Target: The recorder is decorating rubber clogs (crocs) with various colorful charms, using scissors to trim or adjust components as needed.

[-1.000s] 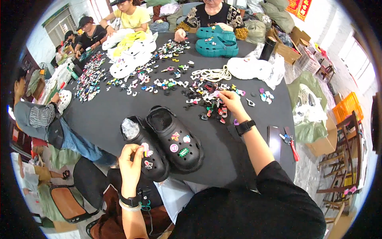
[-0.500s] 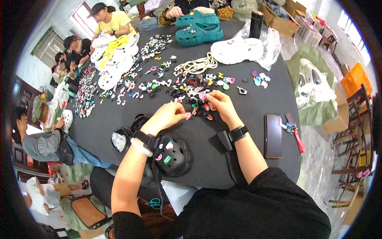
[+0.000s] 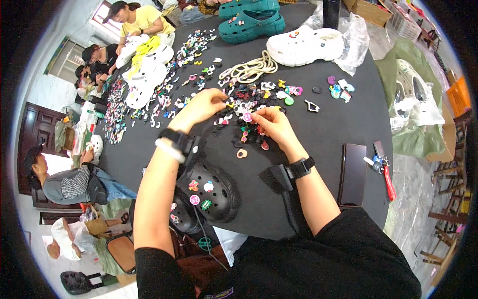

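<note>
My right hand (image 3: pixel 275 128) pinches a round pink shoe charm (image 3: pixel 247 117) at the near side of a heap of mixed shoe charms (image 3: pixel 242 105). At the heap's left edge is my left hand (image 3: pixel 205 105), its fingers curled together; whatever is between the fingertips, if anything, does not show. A peach-coloured flower-like charm (image 3: pixel 241 153) lies alone on the dark table, nearer to me than the heap. Beside my left forearm rests a black clog (image 3: pixel 219 192) with several charms in its holes. A second black clog (image 3: pixel 184 217) is partly covered by that forearm.
Teal clogs (image 3: pixel 251 25) and a white clog (image 3: pixel 303 47) stand at the back, with a cream cord bundle (image 3: pixel 249 70) before them. A phone (image 3: pixel 352 174) and keys with a red strap (image 3: pixel 388 182) lie at right. Co-workers and white clogs (image 3: pixel 147 79) are at left.
My left hand has moved away from me and left; the charm it held is out of its fingers, and a peach-coloured one lies near that spot. My right hand still holds the pink charm.
</note>
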The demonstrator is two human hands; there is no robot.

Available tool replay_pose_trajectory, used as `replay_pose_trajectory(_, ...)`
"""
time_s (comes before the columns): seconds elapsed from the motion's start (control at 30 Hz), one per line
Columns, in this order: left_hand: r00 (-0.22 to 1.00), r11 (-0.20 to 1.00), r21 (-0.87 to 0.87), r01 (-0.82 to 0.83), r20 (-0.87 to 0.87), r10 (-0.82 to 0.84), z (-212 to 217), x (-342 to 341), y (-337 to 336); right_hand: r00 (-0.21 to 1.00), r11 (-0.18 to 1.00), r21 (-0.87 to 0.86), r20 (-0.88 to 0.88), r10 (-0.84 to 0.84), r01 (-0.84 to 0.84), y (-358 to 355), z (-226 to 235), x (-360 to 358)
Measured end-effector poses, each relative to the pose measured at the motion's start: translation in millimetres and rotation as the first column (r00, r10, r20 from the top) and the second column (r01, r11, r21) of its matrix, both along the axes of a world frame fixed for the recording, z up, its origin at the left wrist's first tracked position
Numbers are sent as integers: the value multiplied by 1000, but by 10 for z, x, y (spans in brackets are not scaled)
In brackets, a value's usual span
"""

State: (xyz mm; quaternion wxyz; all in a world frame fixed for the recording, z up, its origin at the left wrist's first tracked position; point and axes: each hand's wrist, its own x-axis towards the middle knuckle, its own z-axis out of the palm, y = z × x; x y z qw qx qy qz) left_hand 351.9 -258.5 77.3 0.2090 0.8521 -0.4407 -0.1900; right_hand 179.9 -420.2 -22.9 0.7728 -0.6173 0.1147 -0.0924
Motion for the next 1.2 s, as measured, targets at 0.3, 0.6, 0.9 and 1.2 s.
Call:
replay_pose_trajectory(0.3,991,992,-9,-130,-42,129,-507,169,-199,1000,992,129,2,11,-11,-86,26,-9)
replay_pose_trajectory(0.6,476,758,-273,-593,-877,57,450,-364,457,1000,995,100,-5,6,-5,-135,5,-70)
replay_pose_trajectory(0.9,398,509,-438,-741,-897,-192,630,-1140,1692,999,999,-14,10,-50,50,-66,-104,-28)
replay_pose_trajectory(1.2,623,343,-533,-773,-739,256,683,-1776,3107,1000,996,-90,22,-20,22,-123,-173,10)
